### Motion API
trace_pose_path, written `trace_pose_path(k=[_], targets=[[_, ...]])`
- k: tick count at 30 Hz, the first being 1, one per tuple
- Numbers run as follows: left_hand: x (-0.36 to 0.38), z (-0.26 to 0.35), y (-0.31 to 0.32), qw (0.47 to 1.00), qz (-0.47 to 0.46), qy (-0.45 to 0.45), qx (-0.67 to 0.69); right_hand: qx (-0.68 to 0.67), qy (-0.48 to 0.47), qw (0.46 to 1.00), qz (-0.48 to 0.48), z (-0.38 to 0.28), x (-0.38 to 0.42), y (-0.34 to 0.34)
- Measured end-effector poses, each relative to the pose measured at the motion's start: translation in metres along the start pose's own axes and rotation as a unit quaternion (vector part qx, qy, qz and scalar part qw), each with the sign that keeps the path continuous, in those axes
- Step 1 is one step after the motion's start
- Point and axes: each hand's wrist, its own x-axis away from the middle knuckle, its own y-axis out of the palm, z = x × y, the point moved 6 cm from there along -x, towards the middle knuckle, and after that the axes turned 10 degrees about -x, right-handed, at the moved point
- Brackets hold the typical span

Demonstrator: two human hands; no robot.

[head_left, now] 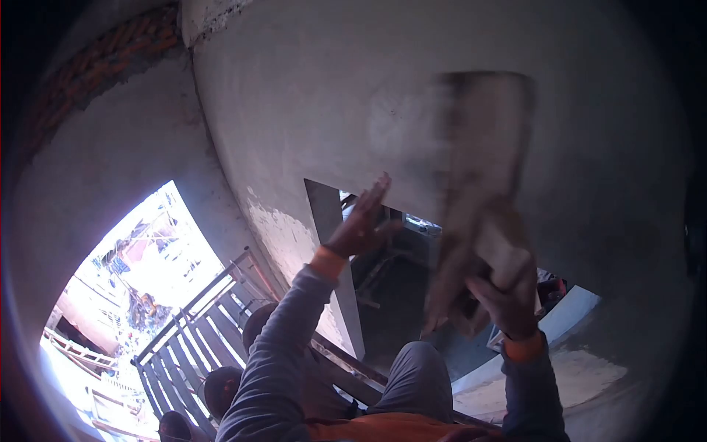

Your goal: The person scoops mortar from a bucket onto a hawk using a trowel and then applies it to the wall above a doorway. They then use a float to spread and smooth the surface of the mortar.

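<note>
My right hand (512, 295) is closed round the lower part of a long, flat wooden tool (490, 132), blurred by motion. The tool stands nearly upright in front of the grey plastered wall (353, 96), its broad end up. Whether it touches the wall I cannot tell. My left hand (363, 225) is raised with its fingers apart and holds nothing. It is in front of the near edge of a rectangular wall opening (398, 295), left of the tool.
At the lower left is a slatted wooden platform or railing (180, 361) beside a bright opening (158, 272). Exposed brick (110, 55) shows at the upper left. My knee (416, 376) is at the bottom centre. Rounded dark objects (223, 390) lie left of my left sleeve.
</note>
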Motion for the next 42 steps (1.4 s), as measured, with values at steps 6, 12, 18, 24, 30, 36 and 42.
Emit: trace_pose_path(k=[6,12,18,24,30,36,42], targets=[[0.061,-0.036,-0.124,0.882,0.379,-0.202,0.196,0.282,-0.165,0.944,-0.047,0.024,-0.112,0.139],[0.097,-0.033,-0.181,0.843,0.464,-0.224,0.155,0.428,-0.110,0.896,0.041,0.050,-0.227,0.210],[0.098,-0.029,-0.182,0.859,0.459,-0.181,0.136,0.444,-0.155,0.882,0.020,0.073,-0.276,0.242],[0.094,-0.026,-0.157,0.899,0.397,-0.146,0.114,0.311,0.092,0.926,-0.194,0.084,-0.262,0.286],[0.084,-0.024,-0.153,0.886,0.380,-0.166,0.208,0.349,-0.194,0.917,0.009,0.029,-0.228,0.234],[0.037,-0.022,-0.129,0.899,0.316,-0.162,0.256,0.044,0.010,0.993,-0.110,0.045,-0.192,0.207],[-0.064,-0.075,-0.142,0.907,0.271,-0.159,0.279,0.252,-0.053,0.945,-0.204,0.095,-0.236,0.244]])
